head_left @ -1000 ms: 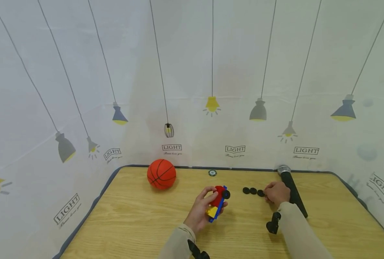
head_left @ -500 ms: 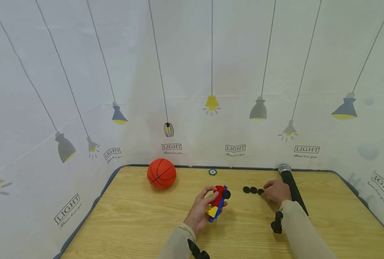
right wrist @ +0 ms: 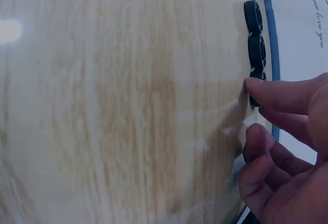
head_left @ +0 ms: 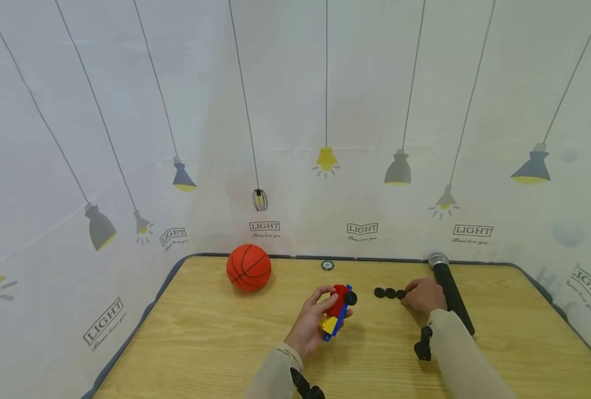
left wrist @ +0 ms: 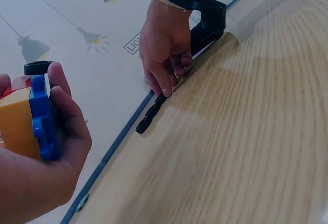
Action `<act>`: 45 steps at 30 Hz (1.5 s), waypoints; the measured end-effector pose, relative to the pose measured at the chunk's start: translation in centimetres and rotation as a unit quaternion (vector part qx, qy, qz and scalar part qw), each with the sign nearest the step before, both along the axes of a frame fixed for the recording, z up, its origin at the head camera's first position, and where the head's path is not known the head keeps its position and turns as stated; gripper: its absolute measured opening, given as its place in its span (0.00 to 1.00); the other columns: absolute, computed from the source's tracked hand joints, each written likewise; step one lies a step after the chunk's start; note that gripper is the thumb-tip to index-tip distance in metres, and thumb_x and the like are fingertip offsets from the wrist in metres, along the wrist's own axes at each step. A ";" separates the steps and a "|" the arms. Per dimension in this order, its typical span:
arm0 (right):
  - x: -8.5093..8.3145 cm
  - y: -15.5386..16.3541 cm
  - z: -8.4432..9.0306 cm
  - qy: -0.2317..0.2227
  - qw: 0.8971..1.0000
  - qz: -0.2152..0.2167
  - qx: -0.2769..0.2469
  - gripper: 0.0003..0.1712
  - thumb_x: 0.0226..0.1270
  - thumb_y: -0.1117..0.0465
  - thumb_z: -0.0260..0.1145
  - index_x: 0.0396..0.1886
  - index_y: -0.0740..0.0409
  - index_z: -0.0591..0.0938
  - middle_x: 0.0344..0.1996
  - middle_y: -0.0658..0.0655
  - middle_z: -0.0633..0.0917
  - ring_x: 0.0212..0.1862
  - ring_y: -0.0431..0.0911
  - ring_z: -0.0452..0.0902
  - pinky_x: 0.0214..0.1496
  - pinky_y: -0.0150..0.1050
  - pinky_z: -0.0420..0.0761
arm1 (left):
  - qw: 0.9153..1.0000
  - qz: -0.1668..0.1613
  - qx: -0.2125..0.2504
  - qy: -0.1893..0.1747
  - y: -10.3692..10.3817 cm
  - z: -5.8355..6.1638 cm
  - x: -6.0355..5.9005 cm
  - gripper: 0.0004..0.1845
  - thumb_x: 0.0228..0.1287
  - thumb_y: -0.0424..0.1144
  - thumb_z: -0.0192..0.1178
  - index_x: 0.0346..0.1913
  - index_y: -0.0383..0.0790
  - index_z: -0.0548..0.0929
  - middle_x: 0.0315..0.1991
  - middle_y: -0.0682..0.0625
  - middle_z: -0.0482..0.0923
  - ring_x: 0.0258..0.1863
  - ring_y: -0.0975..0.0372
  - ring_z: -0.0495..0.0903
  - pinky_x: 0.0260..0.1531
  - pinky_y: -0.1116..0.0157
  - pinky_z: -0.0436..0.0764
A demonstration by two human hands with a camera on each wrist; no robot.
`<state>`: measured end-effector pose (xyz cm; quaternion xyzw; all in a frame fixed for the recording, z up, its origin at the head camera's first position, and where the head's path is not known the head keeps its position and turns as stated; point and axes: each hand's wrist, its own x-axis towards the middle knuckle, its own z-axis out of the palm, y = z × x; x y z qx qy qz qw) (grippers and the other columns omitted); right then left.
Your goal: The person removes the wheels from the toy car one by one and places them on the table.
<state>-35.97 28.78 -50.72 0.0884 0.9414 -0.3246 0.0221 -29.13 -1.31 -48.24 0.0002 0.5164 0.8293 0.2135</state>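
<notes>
Left hand gripped the multicoloured toy car; right hand pinched the end black wheel; two more wheels lay in line.

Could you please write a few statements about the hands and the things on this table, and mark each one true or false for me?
1. The left hand holds a red, yellow and blue toy. True.
2. Three black discs show in a row on the table. True.
3. The right hand holds the ball. False: its fingertips are at the right-end disc, and the ball rests on the table untouched.
4. The microphone lies to the left of the toy in the head view. False: it lies to the right.
5. A black wheel sits on the toy. True.
</notes>
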 end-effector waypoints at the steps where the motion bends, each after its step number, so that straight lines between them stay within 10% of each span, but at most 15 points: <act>1: 0.0 0.0 0.0 0.002 1.000 -0.003 0.001 0.21 0.55 0.61 0.73 0.49 0.65 0.85 0.50 0.71 0.84 0.49 0.63 0.80 0.45 0.54 0.81 | 1.000 0.000 0.002 0.002 0.0 -0.1 0.0 0.12 0.73 0.49 0.59 0.55 0.55 0.75 0.68 0.39 0.71 0.48 0.55 0.87 0.49 0.63 0.84; 14: 1.5 -1.1 1.9 0.062 0.993 0.014 -0.099 0.21 0.63 0.61 0.69 0.53 0.68 0.82 0.38 0.65 0.87 0.29 0.47 0.83 0.30 0.40 0.80 | 0.999 0.014 0.036 0.000 0.4 -0.4 0.3 0.15 0.78 0.48 0.52 0.62 0.55 0.70 0.65 0.37 0.74 0.44 0.56 0.89 0.42 0.65 0.84; 26: 3.4 -5.3 4.7 0.087 0.957 0.092 -0.261 0.17 0.66 0.64 0.69 0.52 0.67 0.82 0.30 0.51 0.82 0.27 0.41 0.75 0.28 0.34 0.77 | 0.998 -0.032 0.033 0.050 0.3 -0.7 0.3 0.22 0.84 0.45 0.35 0.74 0.62 0.64 0.66 0.34 0.70 0.56 0.52 0.85 0.55 0.58 0.81; 45: 6.2 -9.9 5.0 0.112 0.942 0.172 -0.264 0.17 0.66 0.61 0.70 0.53 0.60 0.84 0.45 0.64 0.84 0.37 0.48 0.78 0.34 0.35 0.80 | 0.995 -0.044 -0.006 0.090 0.3 -1.0 0.4 0.21 0.83 0.42 0.37 0.73 0.60 0.65 0.70 0.37 0.69 0.59 0.47 0.83 0.64 0.47 0.76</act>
